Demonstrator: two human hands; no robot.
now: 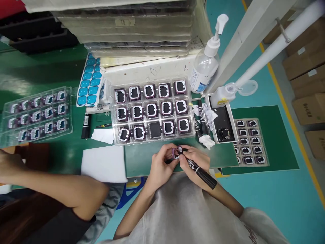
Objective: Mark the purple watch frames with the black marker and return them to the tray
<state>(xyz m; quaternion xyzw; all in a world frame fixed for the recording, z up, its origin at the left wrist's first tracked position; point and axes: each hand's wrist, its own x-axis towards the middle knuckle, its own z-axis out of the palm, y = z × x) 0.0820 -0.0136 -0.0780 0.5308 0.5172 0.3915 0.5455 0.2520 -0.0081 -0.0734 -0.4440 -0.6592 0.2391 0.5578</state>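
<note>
Near the front edge of the green table, my left hand (161,162) is closed around a small purple-and-white frame part (175,153). My right hand (196,162) grips a black marker (203,175), its tip end at the part and its thick end slanting down to the right. Fingers of both hands cover some of the part, so whether the tip touches it I cannot tell. Just beyond my hands lies a clear plastic tray (113,117) of similar frame parts in rows. One pocket (154,130) in its front row holds no part.
Markers (201,117) and crumpled tissue (209,115) lie right of the tray, beside a white box (235,134). A pump bottle (205,67) stands behind them. At left are a white cloth (103,164), another filled tray (69,112) and a co-worker's arm (63,186).
</note>
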